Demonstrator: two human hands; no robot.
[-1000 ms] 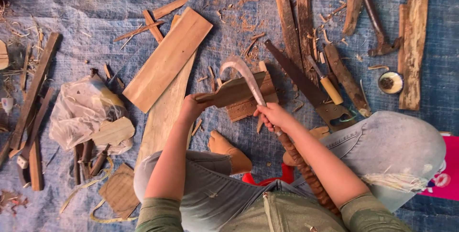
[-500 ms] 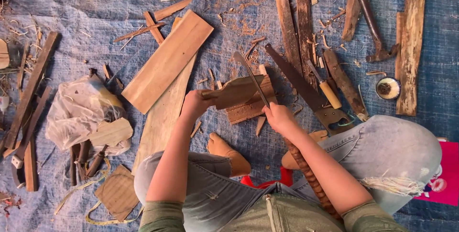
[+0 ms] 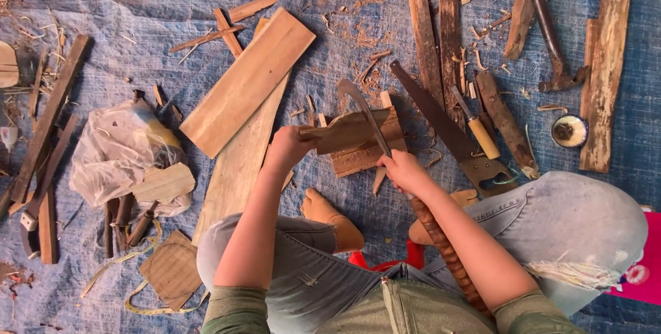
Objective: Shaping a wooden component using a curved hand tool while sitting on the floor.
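Head view. The person sits on a blue tarpaulin (image 3: 138, 3) with knees apart, both arms extended toward the centre of the frame.

Left hand (image 3: 288, 148): fingers closed around the near end of a small wooden workpiece (image 3: 344, 131), which lies roughly level, pointing toward 3 o'clock. The workpiece rests on a short slatted wood block (image 3: 365, 151) on the tarpaulin.

Right hand (image 3: 403, 171): fingers clamped on the handle of a curved-blade knife (image 3: 361, 110). The blade runs from the hand toward 11 o'clock, crosses over the workpiece and ends in a hooked tip just beyond it. A long ribbed wooden handle (image 3: 441, 248) continues from the hand toward 5 o'clock, alongside the forearm.

Surroundings:
- At 10 o'clock from the workpiece: a wide plank (image 3: 248, 79) lying diagonally on a longer board (image 3: 237, 169).
- At 3 o'clock: a handsaw (image 3: 441, 124) with its blade toward 11 o'clock, and beside it a chisel with a yellow handle (image 3: 478, 134).
- At 1 o'clock: weathered wooden strips (image 3: 430, 24) and a hammer (image 3: 551, 38).
- Far right: a small round tin (image 3: 569, 131) beside a rough plank (image 3: 606, 65).
- At 9 o'clock: a crumpled plastic bag (image 3: 113, 151) with wood offcuts around it.
- A bare foot (image 3: 330, 217) rests just below the block.
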